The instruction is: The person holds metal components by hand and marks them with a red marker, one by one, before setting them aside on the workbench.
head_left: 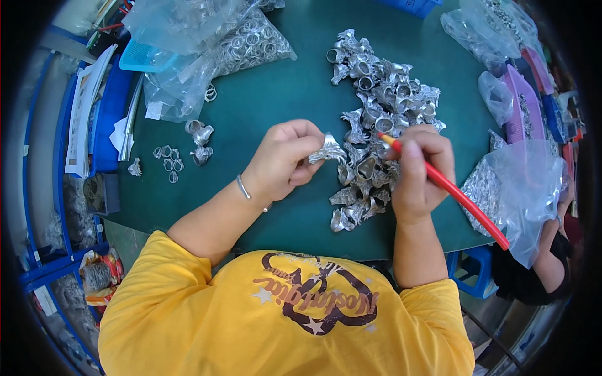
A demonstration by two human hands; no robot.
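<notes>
My left grip point(283, 160) pinches one silver casting point(327, 150) at eight o'clock of the pile point(394, 103); my right grip point(423, 168) clasps a red tool point(467, 200). I'm likely working this piece; next calls for steady alignment.

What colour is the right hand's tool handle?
The handle is red, clearest in the head view.

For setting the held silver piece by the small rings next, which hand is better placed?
Probably the left hand: it pinches the silver piece and is nearer the small rings, while the right hand holds a red tool.
</notes>
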